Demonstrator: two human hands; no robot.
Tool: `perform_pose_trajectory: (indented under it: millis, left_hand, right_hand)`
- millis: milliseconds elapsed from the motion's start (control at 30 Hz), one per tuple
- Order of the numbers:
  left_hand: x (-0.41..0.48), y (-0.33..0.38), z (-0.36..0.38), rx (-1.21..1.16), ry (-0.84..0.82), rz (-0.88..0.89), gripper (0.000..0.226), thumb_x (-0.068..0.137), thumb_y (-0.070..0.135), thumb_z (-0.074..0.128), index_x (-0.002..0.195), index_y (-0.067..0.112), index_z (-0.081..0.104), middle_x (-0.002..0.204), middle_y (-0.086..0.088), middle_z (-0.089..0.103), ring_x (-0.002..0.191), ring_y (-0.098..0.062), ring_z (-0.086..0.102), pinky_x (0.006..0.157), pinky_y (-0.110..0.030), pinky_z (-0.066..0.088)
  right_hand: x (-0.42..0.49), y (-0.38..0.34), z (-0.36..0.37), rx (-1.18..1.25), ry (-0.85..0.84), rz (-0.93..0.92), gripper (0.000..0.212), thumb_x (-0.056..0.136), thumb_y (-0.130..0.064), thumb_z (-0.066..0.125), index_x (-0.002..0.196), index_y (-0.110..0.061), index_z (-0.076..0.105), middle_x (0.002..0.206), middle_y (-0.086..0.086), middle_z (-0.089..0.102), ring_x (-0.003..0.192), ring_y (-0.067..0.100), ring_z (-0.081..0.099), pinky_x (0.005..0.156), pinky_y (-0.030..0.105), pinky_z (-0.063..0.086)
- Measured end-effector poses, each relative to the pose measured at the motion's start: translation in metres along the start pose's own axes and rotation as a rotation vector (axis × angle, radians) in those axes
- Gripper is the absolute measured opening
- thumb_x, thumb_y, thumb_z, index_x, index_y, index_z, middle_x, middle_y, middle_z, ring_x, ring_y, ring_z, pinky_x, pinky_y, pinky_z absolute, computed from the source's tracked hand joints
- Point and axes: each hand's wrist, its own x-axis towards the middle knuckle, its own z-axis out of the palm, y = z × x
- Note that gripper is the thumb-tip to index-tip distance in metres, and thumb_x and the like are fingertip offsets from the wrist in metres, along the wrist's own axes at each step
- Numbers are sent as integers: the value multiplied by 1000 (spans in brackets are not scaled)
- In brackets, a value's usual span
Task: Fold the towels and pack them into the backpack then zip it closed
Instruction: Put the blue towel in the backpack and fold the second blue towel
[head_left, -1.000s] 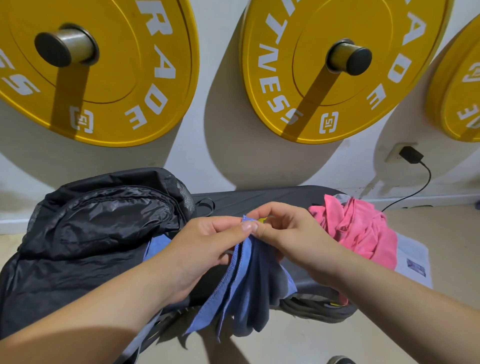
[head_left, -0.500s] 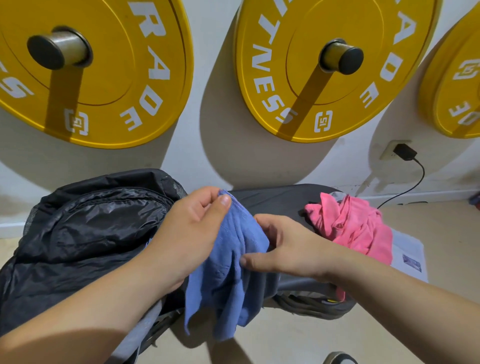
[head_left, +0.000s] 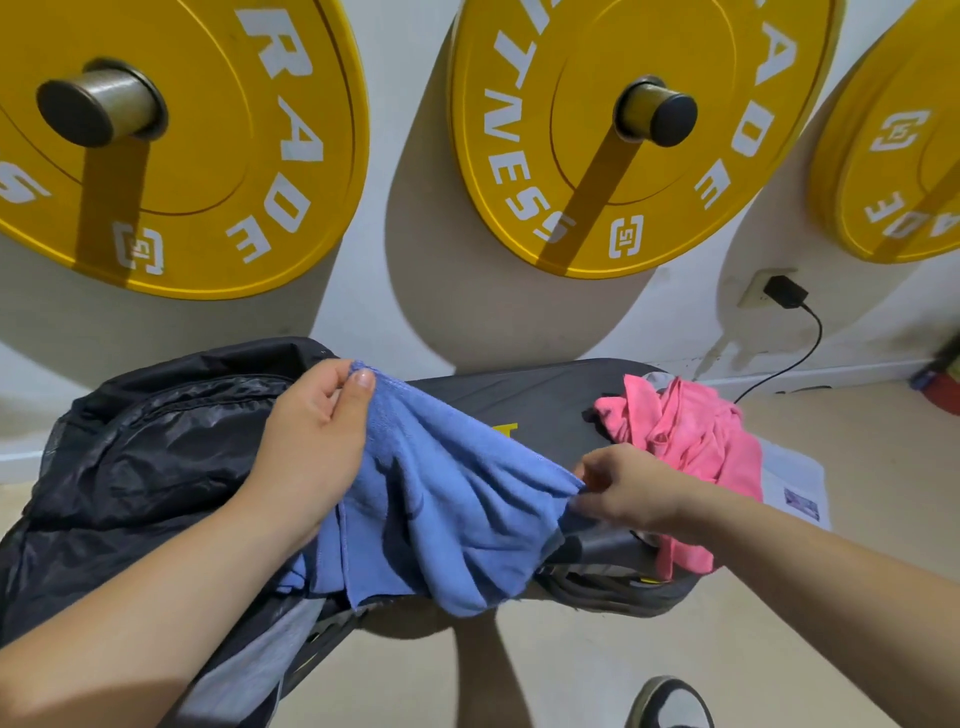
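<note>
A shoe (head_left: 670, 701) shows at the bottom right. In mid-frame the left hand (head_left: 306, 447) pinches a corner of the blue towel (head_left: 457, 519) with thumb and fingers. The right hand (head_left: 623, 493) seems to pinch the opposite edge, its fingertips hidden. The towel sags between them. The backpack (head_left: 145, 467) lies at left. A dark bench (head_left: 545, 400) runs behind the towel, with a pink towel (head_left: 691, 441) crumpled on its right end. Yellow plates (head_left: 171, 145) hang across the top.

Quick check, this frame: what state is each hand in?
Left hand: closed, pinching one corner of the blue microfibre towel between thumb and fingers.
Right hand: closed, pinching the same towel's opposite edge.
</note>
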Motion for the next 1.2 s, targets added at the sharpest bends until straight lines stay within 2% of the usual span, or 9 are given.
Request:
perform_pose_trajectory:
  millis: [200, 300, 467, 567, 733, 900, 1000, 1100, 1200]
  left_hand:
    - [5, -15, -10, 99, -66, -96, 27, 101, 40, 48, 88, 21, 63, 77, -20, 63, 65, -36, 51, 64, -45, 48]
    - [7, -19, -24, 133, -80, -140, 42, 86, 59, 47, 96, 21, 64, 97, -27, 67, 90, -48, 64, 86, -64, 52]
    - [1, -17, -33, 183, -72, -156, 37, 87, 53, 49, 95, 21, 66, 96, -24, 70, 84, -39, 69, 88, -60, 53]
    - [-2, -13, -34, 200, -95, -160, 33, 92, 48, 47, 96, 22, 66, 95, -24, 70, 90, -43, 67, 86, -58, 54]
    - [-3, -14, -34, 192, -107, -95, 21, 99, 37, 48, 97, 26, 65, 88, -21, 68, 79, -38, 62, 79, -50, 56]
    - [5, -17, -31, 208, -19, -38, 21, 103, 26, 47, 92, 25, 66, 75, -11, 67, 65, -22, 55, 65, -36, 44]
    - [5, -13, -28, 232, -21, -11, 20, 104, 27, 46, 93, 24, 63, 69, -9, 57, 61, -21, 47, 61, -33, 36]
    - [5, -15, -29, 191, -26, -12, 19, 103, 31, 46, 96, 27, 63, 84, -15, 69, 77, -38, 61, 70, -39, 46]
    - [5, -15, -29, 179, 11, -18, 19, 103, 29, 46, 94, 28, 63, 87, -11, 72, 86, -34, 66, 81, -47, 53]
  right_hand:
    - [-6, 5, -22, 763, 129, 99, 11, 94, -10, 63, 85, -13, 57, 85, 11, 55, 84, 23, 49, 79, 37, 44]
    - [-14, 3, -35, 944, 135, 0, 15, 95, -26, 67, 98, -13, 60, 91, 11, 52, 82, 25, 45, 80, 37, 43]
    - [-26, -8, -41, 860, 285, -91, 17, 98, -26, 65, 84, -17, 62, 68, 0, 55, 52, 14, 47, 45, 26, 38]
    - [-29, -13, -42, 651, 421, -89, 17, 96, -25, 67, 86, -12, 64, 61, 4, 56, 44, 18, 44, 40, 26, 38]
    - [-25, -17, -42, 637, 512, -49, 10, 99, -15, 62, 92, -9, 67, 79, 7, 66, 71, 20, 61, 67, 44, 64]
    - [-17, -15, -43, 428, 541, -61, 19, 105, -15, 47, 95, -18, 62, 73, 1, 58, 61, 15, 47, 47, 23, 41]
    - [-13, -19, -39, 586, 560, -73, 21, 106, -22, 42, 94, -26, 58, 85, 3, 60, 73, 15, 52, 62, 32, 44]
    - [-11, -19, -35, 701, 488, -51, 19, 106, -32, 45, 95, -26, 60, 91, 1, 64, 83, 15, 57, 78, 37, 47]
    - [-13, -19, -33, 761, 359, 2, 32, 98, -45, 59, 83, -17, 67, 84, 4, 64, 81, 19, 58, 78, 36, 46]
